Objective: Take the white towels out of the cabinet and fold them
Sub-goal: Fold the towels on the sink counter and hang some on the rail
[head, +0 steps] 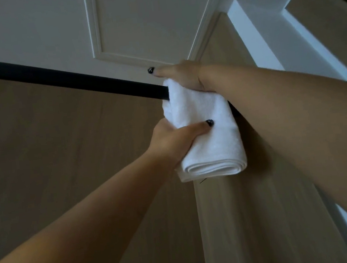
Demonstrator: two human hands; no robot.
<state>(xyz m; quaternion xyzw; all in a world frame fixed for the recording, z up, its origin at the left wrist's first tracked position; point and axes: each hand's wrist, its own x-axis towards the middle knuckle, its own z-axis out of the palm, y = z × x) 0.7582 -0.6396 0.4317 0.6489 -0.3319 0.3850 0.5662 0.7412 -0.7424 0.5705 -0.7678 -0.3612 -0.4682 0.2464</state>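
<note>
Both bare forearms reach up from the lower edge. Left hand (173,141) grips the folded white terry towel (207,136), thumb pressed across its face. Right hand (183,76) rests on the towel's top, thumb extended; its fingers are hidden. Towel sits against a black rod (63,78) under a white panelled ceiling (143,19), beside brown wood-grain cabinet wall (61,149).

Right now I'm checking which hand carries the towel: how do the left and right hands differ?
The left hand grips the towel low on its side, thumb pressed across the front; the right hand lies on the towel's top end. The left thumb is on cloth; the right hand's one visible finger points straight past it. Both touch the towel and have dark nails.
</note>
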